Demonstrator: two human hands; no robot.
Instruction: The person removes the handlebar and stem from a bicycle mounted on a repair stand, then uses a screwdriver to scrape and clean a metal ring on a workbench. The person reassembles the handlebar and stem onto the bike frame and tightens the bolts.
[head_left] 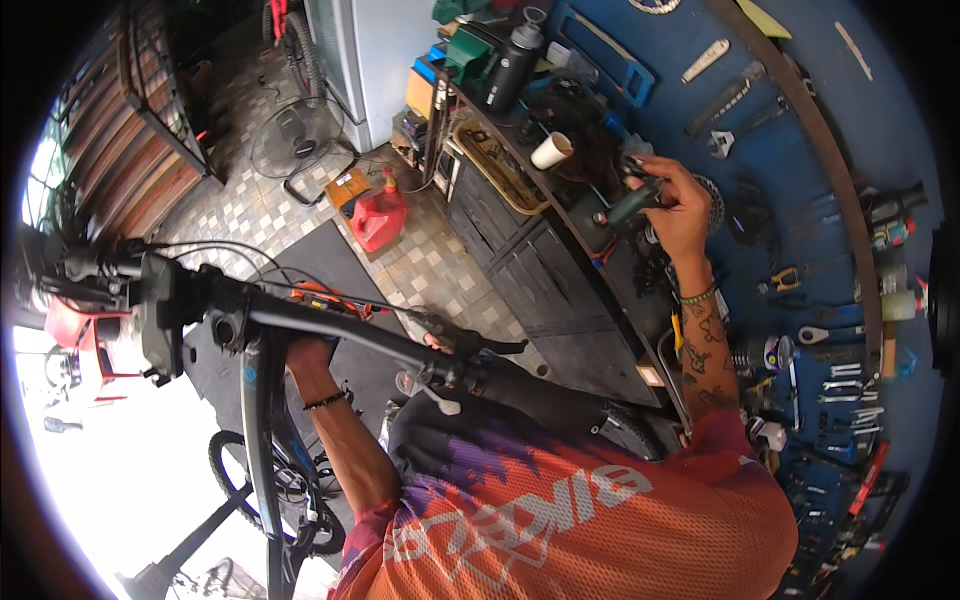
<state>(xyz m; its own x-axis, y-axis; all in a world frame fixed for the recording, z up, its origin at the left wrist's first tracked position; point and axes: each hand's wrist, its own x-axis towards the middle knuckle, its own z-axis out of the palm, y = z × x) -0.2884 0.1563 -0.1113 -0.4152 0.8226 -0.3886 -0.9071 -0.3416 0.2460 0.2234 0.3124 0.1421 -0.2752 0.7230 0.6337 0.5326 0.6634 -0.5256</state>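
My right hand is raised over the workbench, fingers closed on a dark green tool, with a bicycle cassette just beside it. My left hand is at the bicycle frame, under the black handlebar; its fingers are mostly hidden there, so their grip is unclear. Brake levers and cables run across the bar. A white cup and a black bottle stand on the bench near my right hand, beside a yellowish tray.
A blue pegboard with wrenches and pliers lines the right. Black cabinets run below the bench. A red jerrycan, a floor fan and a parked bicycle stand beyond. Wooden stairs are at upper left.
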